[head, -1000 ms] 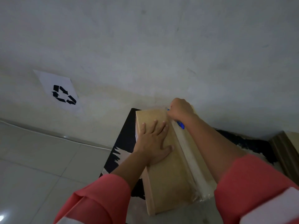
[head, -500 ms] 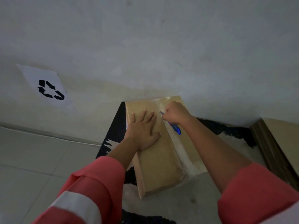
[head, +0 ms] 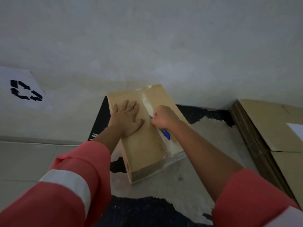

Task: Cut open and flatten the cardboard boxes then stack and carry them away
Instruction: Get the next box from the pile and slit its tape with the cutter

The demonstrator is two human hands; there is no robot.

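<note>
A white sign with black arrows is hanging on the wall at the far left. The left hand is lying flat on the box, fingers spread, pressing down on its left half. The box is sitting along the left edge of the bench, its far end touching the wall. Clear tape is running down the middle of its top. The right hand is curling tight around a blue cutter, with the tip down on the tape, just beside the left thumb. A stack of flat cardboard is lying at the right edge of the bench, well apart from the box.
</note>
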